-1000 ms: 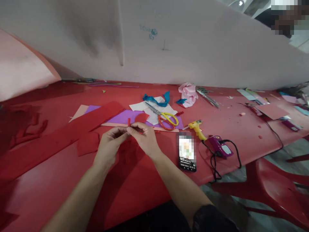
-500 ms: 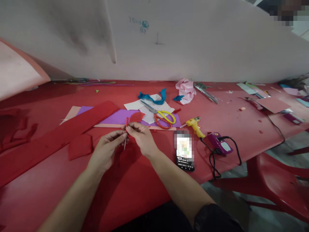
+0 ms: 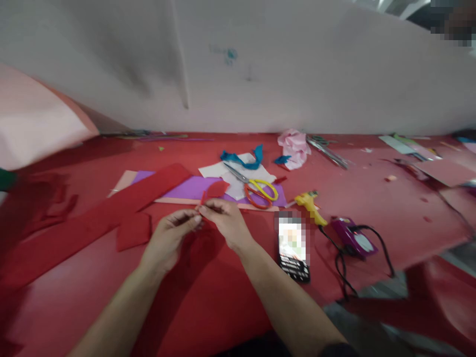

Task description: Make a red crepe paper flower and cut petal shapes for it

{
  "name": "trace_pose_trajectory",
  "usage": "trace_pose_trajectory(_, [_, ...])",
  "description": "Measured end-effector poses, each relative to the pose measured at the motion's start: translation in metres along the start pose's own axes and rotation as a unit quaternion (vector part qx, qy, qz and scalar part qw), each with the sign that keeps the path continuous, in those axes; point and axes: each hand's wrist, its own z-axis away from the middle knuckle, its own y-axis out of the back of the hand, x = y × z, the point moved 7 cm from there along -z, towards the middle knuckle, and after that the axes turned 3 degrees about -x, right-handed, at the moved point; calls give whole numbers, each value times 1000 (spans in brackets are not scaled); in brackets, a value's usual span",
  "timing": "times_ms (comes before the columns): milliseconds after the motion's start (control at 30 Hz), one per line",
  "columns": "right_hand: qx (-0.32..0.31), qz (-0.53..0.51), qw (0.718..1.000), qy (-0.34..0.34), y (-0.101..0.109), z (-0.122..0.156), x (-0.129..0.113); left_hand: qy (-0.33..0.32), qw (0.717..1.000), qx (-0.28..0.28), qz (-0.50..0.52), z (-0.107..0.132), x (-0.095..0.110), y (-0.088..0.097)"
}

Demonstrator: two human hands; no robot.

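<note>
My left hand (image 3: pixel 171 240) and my right hand (image 3: pixel 229 225) meet above the red table, fingertips closed together. Between them they pinch a thin red paper roll (image 3: pixel 203 198), whose upper end pokes up past the fingers; motion blur hides its lower part. Just behind the fingers lies a rounded red paper piece (image 3: pixel 218 188) on a purple sheet (image 3: pixel 182 189). Scissors (image 3: pixel 243 179) with one yellow and one red handle rest on white paper (image 3: pixel 235 190). A folded red paper square (image 3: pixel 134 233) is left of my left hand, beside a long red paper strip (image 3: pixel 92 220).
Right of my arm are a lit phone (image 3: pixel 293 260), a yellow glue gun (image 3: pixel 311 208) and a purple power box (image 3: pixel 353 235) with black cords. Pink crumpled paper (image 3: pixel 293 148) sits near the white wall (image 3: pixel 260 104). A red chair (image 3: pixel 446 292) stands at the right edge.
The view has shifted, so everything sits lower and further right. A thin stick that showed below my fingers is no longer visible. Both hands keep their pinch on the red paper roll.
</note>
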Motion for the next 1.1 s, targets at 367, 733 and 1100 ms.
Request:
trace_pose_trajectory(367, [-14, 73, 996, 57, 1, 3, -14, -39, 999, -28, 24, -2, 0, -4])
trace_pose_trajectory(733, [27, 102, 993, 44, 9, 2, 0, 26, 995, -79, 55, 4, -7, -18])
trace_pose_trajectory(1100, [33, 125, 988, 81, 5, 5, -4, -24, 997, -61, 48, 1, -3, -15])
